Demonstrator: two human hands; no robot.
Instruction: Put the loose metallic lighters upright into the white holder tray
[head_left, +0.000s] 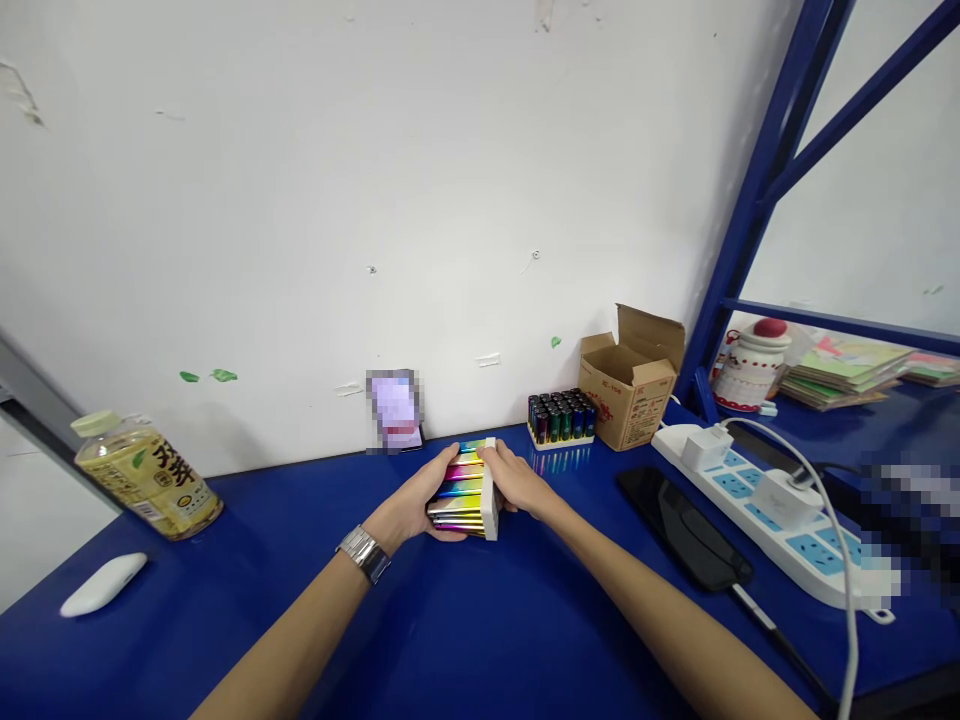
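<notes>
Between my two hands is a block of shiny rainbow-coloured lighters (459, 487), tilted on its side with its white tray (490, 500) facing right. My left hand (414, 502) is wrapped round the left side of the lighters, with fingers beneath. My right hand (519, 482) grips the tray from the right, thumb near its top. Some fingers of both hands are hidden behind the block. Just beyond, to the right, a second tray of dark metallic lighters (561, 418) stands upright on the blue table (420, 640).
An open cardboard box (630, 395) stands back right. A black phone (682, 525) with a cable and a white power strip (780, 520) lie at right. At left are a drink bottle (154, 480) and a white mouse (105, 585). A lit phone (396, 410) leans on the wall.
</notes>
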